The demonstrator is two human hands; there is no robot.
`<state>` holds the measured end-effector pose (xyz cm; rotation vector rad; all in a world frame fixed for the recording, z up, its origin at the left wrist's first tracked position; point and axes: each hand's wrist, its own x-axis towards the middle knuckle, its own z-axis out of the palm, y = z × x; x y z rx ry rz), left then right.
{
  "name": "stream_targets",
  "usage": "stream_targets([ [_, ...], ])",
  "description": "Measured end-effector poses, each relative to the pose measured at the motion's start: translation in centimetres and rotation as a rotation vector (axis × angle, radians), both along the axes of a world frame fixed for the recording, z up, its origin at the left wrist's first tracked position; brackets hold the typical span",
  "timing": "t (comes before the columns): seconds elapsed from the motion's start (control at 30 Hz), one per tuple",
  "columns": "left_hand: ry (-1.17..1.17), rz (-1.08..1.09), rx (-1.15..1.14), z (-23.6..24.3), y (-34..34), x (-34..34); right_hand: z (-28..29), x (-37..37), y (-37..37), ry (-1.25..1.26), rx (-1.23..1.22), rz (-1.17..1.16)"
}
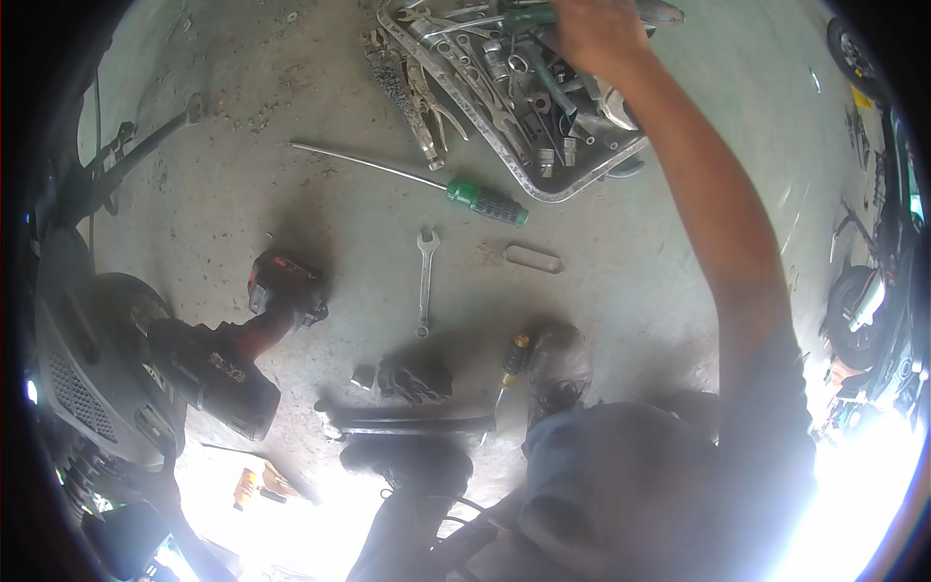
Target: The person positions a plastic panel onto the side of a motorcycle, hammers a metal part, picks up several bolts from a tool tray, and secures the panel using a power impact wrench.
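Observation:
At the top edge my right hand (599, 41) reaches over a metal tray (543, 194) heaped with wrenches, sockets and other hand tools. Its fingers are blurred and partly cut off, so whether they grip anything is unclear. A green-handled tool (529, 16) lies right beside the fingers. Locking pliers (417, 107) rest against the tray's left side. Nearer to me on the floor are a long screwdriver (475, 199) with a green and black handle and a combination wrench (425, 281). My left hand does not show.
A black and red cordless power tool (228, 359) stands at left beside dark vehicle parts (107, 369). Closer in are a yellow-and-black screwdriver (514, 361), a dark bar (417, 425), a dark lump (415, 378) and a flat oval metal piece (533, 258). Wheels (853, 315) line the right.

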<state>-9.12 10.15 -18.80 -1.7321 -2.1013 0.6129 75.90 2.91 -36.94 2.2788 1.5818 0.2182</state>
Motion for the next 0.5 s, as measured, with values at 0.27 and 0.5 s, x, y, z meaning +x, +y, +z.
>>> stream_targets([
  [0.27,0.012,0.001,-0.02,-0.2,0.0,0.6,-1.6,-6.5,-12.0,0.81,-0.001,0.308],
  [0.5,0.027,0.022,-0.06,0.4,-0.5,1.2,-2.0,-8.6,-10.7,0.359,-0.123,0.386],
])
